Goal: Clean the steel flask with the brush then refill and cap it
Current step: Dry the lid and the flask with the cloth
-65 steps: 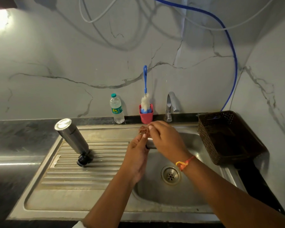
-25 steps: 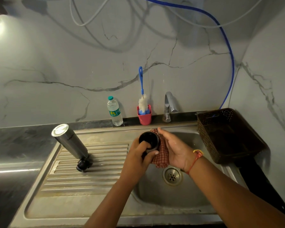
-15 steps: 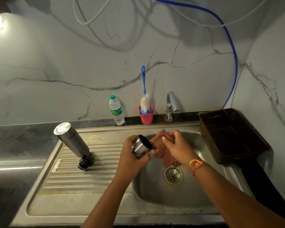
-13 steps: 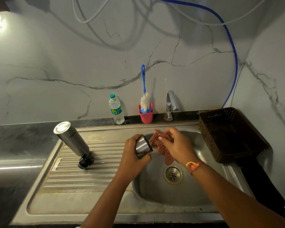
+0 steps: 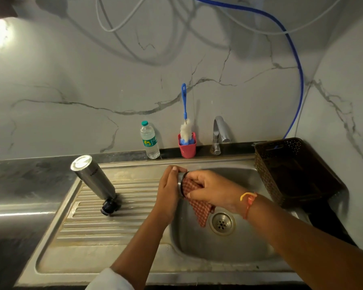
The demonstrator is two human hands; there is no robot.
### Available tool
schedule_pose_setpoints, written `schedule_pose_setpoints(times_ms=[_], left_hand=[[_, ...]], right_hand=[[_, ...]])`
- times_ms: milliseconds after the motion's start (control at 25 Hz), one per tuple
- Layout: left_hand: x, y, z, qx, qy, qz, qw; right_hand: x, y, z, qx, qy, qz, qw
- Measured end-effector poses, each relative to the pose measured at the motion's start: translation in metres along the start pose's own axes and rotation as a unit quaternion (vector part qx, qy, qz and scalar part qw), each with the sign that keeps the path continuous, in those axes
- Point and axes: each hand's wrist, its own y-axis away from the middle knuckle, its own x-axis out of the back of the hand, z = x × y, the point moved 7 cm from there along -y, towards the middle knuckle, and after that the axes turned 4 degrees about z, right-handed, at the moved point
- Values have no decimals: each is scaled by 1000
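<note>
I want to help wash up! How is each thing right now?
steel flask: upside down on the drainboard, cap off.
flask cap: gripped in the left hand, over the sink.
checked cloth: pressed into the cap by the right hand.
bottle brush: standing in the red cup, untouched.
water bottle: upright, capped.
tap: no water seen running.

The cloth (image 5: 200,204) is checked red and white, the cap (image 5: 180,183) silver with a black rim, the flask (image 5: 94,178) silver too (black at its neck). The brush (image 5: 186,129) has a blue handle and white bristles, its cup (image 5: 187,149) pink-red; the basket (image 5: 266,170) is dark brown, the wall (image 5: 113,80) white veined grey.
</note>
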Motion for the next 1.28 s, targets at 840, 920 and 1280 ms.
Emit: schedule_pose_setpoints(times_ms=[840,920,1280], left_hand=[[24,-3,-21,24,38,89,995],[25,-7,-25,71,85,83,990],[-3,2,-25,257,113,-45,959]], right_hand=[[-22,-4,1,-107,-429,55,895],[-13,-4,-11,-19,-132,46,990],[-24,-4,-36,327,587,40,739]])
